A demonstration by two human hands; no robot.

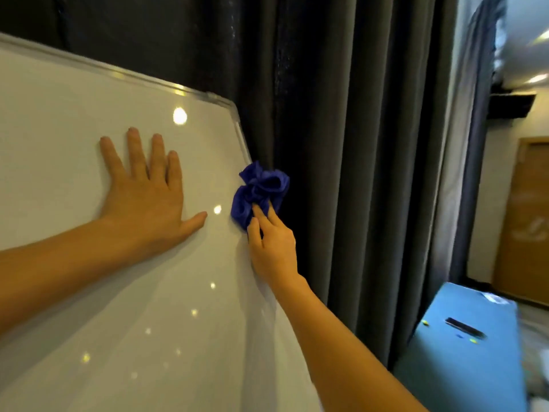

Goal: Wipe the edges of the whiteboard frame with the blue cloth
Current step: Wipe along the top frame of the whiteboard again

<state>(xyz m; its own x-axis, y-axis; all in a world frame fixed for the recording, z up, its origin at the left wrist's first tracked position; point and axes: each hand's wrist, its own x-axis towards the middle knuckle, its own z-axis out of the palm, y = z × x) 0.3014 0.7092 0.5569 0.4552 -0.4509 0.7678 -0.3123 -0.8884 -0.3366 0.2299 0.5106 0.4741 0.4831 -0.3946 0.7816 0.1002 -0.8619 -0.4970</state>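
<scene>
The whiteboard (89,292) fills the left half of the view, its silver frame (241,135) running along the top and down the right side. My left hand (142,200) lies flat on the white surface with the fingers spread. My right hand (271,245) pinches a crumpled blue cloth (258,191) and presses it against the frame's right edge, a little below the top right corner. The frame below the cloth is hidden behind my right hand and forearm.
Dark grey curtains (356,144) hang right behind the board's right edge. A light blue box (463,352) with a dark slot stands at the lower right. A wooden door (525,218) shows far right.
</scene>
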